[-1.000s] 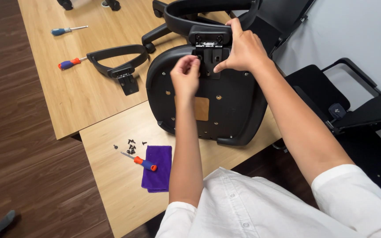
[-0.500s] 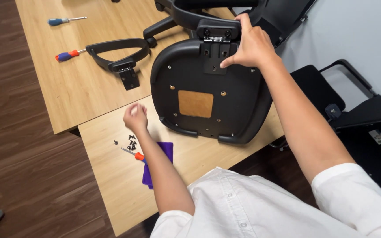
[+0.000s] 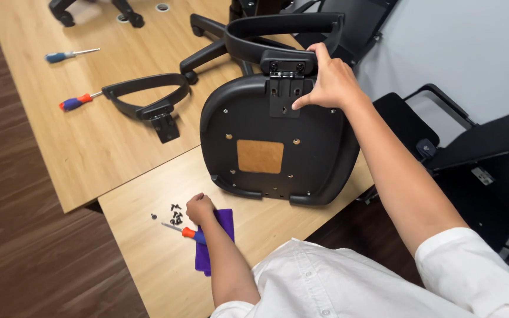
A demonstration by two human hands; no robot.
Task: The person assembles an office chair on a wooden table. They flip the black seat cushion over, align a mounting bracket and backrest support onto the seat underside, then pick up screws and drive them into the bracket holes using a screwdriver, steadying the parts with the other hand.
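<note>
Fingers press matte, curved plastic seat.

L hand low, fingers curled, maybe pinching; R hand extended fwd, fingers gripping.

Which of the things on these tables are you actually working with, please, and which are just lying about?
In use:
- left hand by the small black screws, orange-handled screwdriver, purple cloth
- right hand on the bracket of the black seat pan

Lying about:
- loose armrest
- red-handled screwdriver
- blue-handled screwdriver
- chair base
</note>
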